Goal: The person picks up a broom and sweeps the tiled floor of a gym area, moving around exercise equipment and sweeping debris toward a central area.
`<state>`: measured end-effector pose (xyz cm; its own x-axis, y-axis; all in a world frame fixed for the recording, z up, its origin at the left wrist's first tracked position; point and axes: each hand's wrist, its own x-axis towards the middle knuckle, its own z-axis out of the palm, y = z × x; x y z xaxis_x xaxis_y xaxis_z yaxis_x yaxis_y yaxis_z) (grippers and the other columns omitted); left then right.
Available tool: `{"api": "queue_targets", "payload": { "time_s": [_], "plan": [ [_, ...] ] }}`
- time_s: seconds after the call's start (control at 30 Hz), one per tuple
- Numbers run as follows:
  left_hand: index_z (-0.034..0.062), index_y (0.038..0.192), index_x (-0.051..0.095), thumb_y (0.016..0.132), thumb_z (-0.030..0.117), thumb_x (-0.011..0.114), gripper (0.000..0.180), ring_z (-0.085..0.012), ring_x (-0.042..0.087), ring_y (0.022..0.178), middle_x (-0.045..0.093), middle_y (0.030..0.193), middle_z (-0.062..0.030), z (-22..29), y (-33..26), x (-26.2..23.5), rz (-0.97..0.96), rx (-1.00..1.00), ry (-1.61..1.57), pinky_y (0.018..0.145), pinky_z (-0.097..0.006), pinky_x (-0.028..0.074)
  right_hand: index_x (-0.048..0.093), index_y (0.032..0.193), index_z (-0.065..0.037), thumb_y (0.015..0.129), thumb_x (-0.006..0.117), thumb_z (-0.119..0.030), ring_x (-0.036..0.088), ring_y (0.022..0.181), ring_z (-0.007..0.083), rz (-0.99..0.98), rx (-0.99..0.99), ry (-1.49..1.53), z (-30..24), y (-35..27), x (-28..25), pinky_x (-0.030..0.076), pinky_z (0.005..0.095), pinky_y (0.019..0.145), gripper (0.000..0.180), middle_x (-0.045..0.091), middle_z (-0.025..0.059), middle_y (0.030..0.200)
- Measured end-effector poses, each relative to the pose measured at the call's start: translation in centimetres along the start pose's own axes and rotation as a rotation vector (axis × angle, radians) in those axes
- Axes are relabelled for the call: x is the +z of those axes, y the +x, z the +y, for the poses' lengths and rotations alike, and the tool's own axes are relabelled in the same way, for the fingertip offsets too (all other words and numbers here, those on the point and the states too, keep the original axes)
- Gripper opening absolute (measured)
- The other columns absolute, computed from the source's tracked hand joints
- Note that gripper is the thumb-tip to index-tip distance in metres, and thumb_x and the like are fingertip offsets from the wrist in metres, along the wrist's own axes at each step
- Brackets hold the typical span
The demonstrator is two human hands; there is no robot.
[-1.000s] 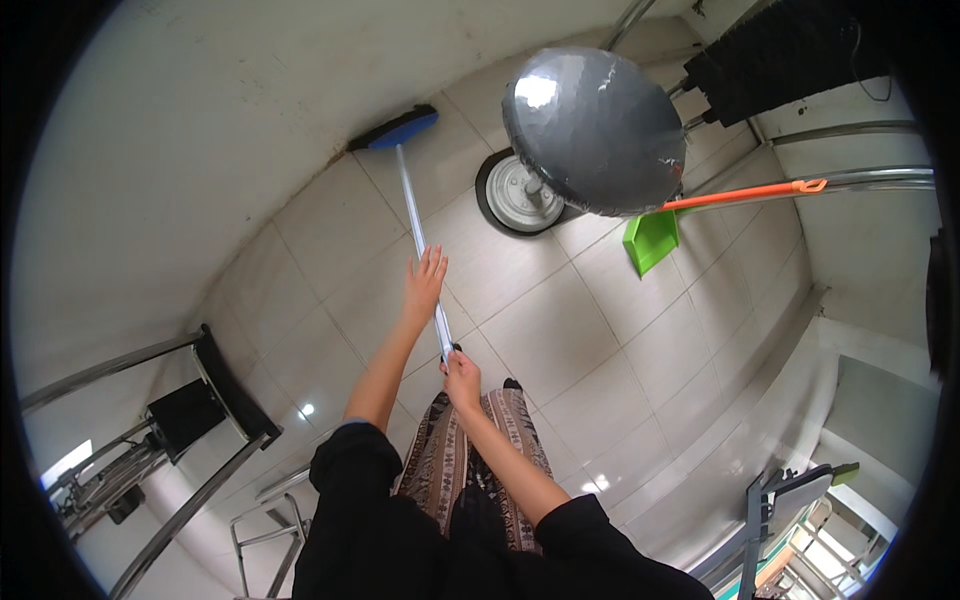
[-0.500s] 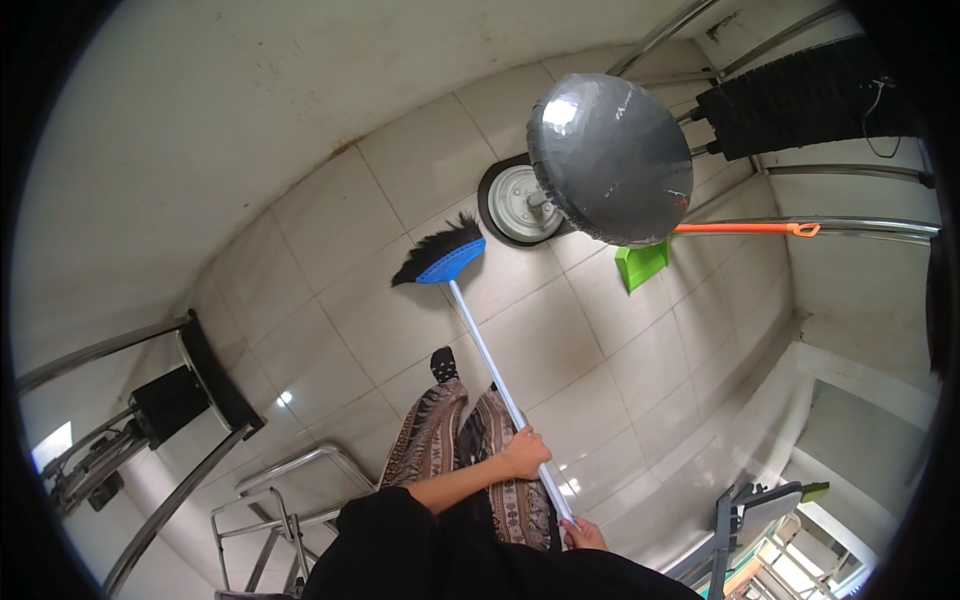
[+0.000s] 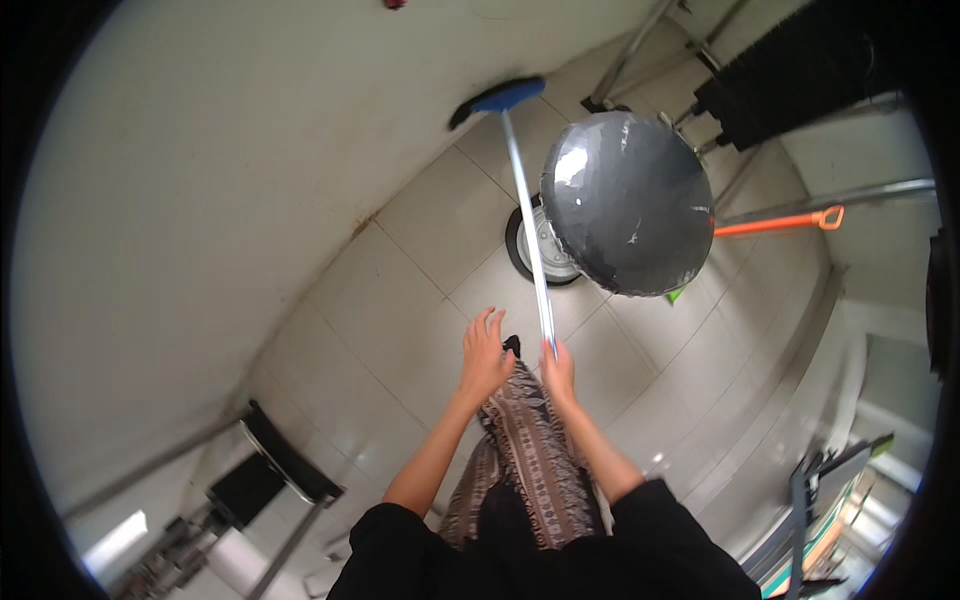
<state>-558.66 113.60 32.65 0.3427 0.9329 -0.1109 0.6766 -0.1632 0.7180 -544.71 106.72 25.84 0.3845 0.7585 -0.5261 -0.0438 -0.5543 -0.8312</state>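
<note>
A broom with a pale shaft (image 3: 524,195) reaches away from me past the round stool. Its blue head (image 3: 510,94) with black bristles is raised against the far wall, by the corner where wall meets floor. My right hand (image 3: 558,372) is closed around the near end of the shaft. To its left, my left hand (image 3: 484,352) hangs free of the broom, fingers spread and holding nothing. The stool has a shiny dark grey seat (image 3: 630,200), and the shaft crosses over its round base (image 3: 542,250).
A dustpan's orange handle (image 3: 775,223) sticks out from behind the seat; a sliver of its green pan (image 3: 677,295) shows. A metal frame with black padding (image 3: 780,80) stands far right. A chair-like metal frame (image 3: 285,455) is at lower left. Off-white wall (image 3: 220,180) borders the tiled floor.
The broom head has gone from the floor up to the far wall. My left hand has let go of the shaft, and my right hand has moved forward with its end. The view has shifted.
</note>
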Motion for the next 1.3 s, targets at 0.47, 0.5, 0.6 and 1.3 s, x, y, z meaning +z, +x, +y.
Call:
{"api": "queue_targets", "payload": {
  "time_s": [0.47, 0.5, 0.6, 1.3],
  "plan": [
    [0.001, 0.121, 0.038, 0.07, 0.003, 0.057, 0.054, -0.0279, 0.052, 0.099, 0.052, 0.109, -0.0144, -10.0, 5.5, -2.7, -0.464, -0.104, -0.324, 0.083, -0.036, 0.043, 0.043, 0.085, -0.011, 0.093, 0.034, -0.04, 0.034, 0.034, 0.0118, 0.054, 0.362, 0.242, 3.3, 10.9, 9.4, 0.029, 0.0271, 0.031, 0.031, 0.039, 0.0, 0.052],
    [0.0013, 0.122, 0.037, 0.07, 0.002, 0.057, 0.056, -0.0277, 0.052, 0.101, 0.051, 0.111, -0.0144, -11.3, 5.8, -2.7, -0.462, -0.074, -0.259, 0.084, -0.036, 0.043, 0.044, 0.086, -0.012, 0.092, 0.035, -0.044, 0.036, 0.036, 0.0104, -0.067, 0.553, 0.405, 1.4, 7.5, 10.1, 0.028, 0.0248, 0.031, 0.034, 0.039, -0.0014, 0.053],
    [0.0042, 0.129, 0.032, 0.064, 0.0, 0.06, 0.071, -0.0306, 0.04, 0.117, 0.039, 0.127, -0.0148, -10.8, 6.7, -1.3, -0.57, 0.195, 0.038, 0.094, -0.04, 0.035, 0.045, 0.084, -0.014, 0.092, 0.036, -0.044, 0.034, 0.038, 0.008, -0.096, 0.622, 0.486, -1.8, -3.7, 9.4, 0.028, 0.0229, 0.032, 0.032, 0.038, -0.0038, 0.053],
    [0.0066, 0.135, 0.022, 0.062, -0.003, 0.059, 0.083, -0.0317, 0.026, 0.128, 0.024, 0.139, -0.0143, -16.8, 20.2, -9.5, -0.701, 0.677, 0.415, 0.101, -0.043, 0.029, 0.047, 0.081, -0.005, 0.091, 0.035, -0.045, 0.037, 0.034, 0.0152, 0.34, 0.529, 0.667, -6.0, 9.4, 27.8, 0.032, 0.0306, 0.032, 0.043, 0.041, 0.0045, 0.05]
  ]
}}
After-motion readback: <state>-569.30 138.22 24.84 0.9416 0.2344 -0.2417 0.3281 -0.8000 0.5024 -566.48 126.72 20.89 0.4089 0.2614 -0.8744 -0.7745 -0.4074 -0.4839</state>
